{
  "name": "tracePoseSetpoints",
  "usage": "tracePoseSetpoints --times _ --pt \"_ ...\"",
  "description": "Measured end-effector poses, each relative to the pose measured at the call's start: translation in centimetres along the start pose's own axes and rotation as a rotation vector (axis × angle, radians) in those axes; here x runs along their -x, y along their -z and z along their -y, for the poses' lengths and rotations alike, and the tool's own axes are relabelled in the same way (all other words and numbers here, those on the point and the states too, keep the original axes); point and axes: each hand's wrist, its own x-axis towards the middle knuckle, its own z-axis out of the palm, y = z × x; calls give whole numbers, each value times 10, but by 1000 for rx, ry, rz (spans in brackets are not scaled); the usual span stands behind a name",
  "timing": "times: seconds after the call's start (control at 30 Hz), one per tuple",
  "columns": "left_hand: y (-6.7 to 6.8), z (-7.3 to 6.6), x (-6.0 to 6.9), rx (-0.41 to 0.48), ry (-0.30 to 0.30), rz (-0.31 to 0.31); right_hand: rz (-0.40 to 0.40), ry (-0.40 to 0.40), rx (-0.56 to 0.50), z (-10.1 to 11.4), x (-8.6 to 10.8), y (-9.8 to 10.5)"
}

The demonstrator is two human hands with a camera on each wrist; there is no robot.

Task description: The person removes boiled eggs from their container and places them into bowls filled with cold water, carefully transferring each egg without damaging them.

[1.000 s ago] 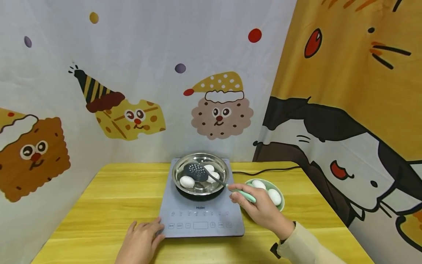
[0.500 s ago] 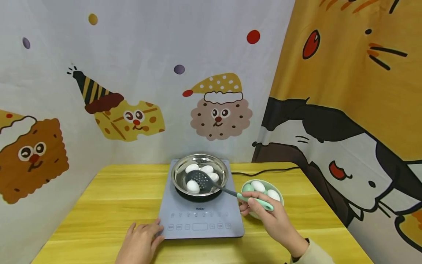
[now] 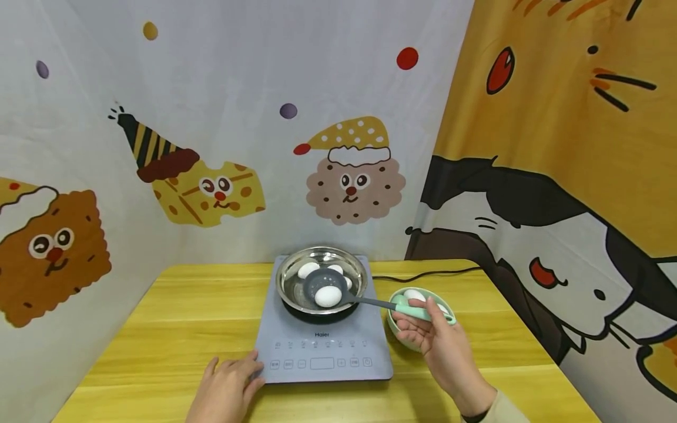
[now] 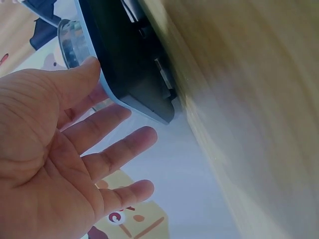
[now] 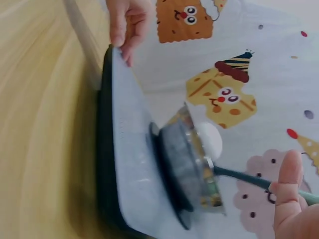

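My right hand (image 3: 446,352) grips the mint-green end of a grey slotted spoon (image 3: 374,302). A white egg (image 3: 328,296) lies in the spoon's bowl, over the front part of a steel pan (image 3: 280,283). In the right wrist view the egg (image 5: 210,140) shows above the pan's rim. More white eggs (image 3: 308,269) sit in the pan, partly hidden by the spoon. The pan stands on a grey induction cooker (image 3: 291,348). My left hand (image 3: 224,385) touches the cooker's front left corner, its fingers (image 4: 122,152) fairly straight in the left wrist view.
A pale green bowl (image 3: 400,333) holding white eggs (image 3: 414,295) stands right of the cooker, partly behind my right hand. A black cord (image 3: 423,276) runs right from the cooker. A cartoon-printed cloth (image 3: 222,247) hangs behind the wooden table (image 3: 143,329).
The spoon has turned from its bowl facing down to cupping an egg. My right hand has shifted right and rolled over, fingers now showing. My left hand stays put.
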Motion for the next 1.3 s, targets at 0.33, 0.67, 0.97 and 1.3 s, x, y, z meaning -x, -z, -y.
tracePoseSetpoints --times 0.33,0.67,0.97,1.3 --pt "0 0 -1 -3 3 9 -22 78 70 25 11 7" --pt "0 0 0 0 1 0 -73 155 171 40 14 23" --pt "0 0 0 -4 -6 -3 -100 152 109 52 31 65" --pt "-1 -1 -1 -12 -6 6 -403 121 237 54 63 110"
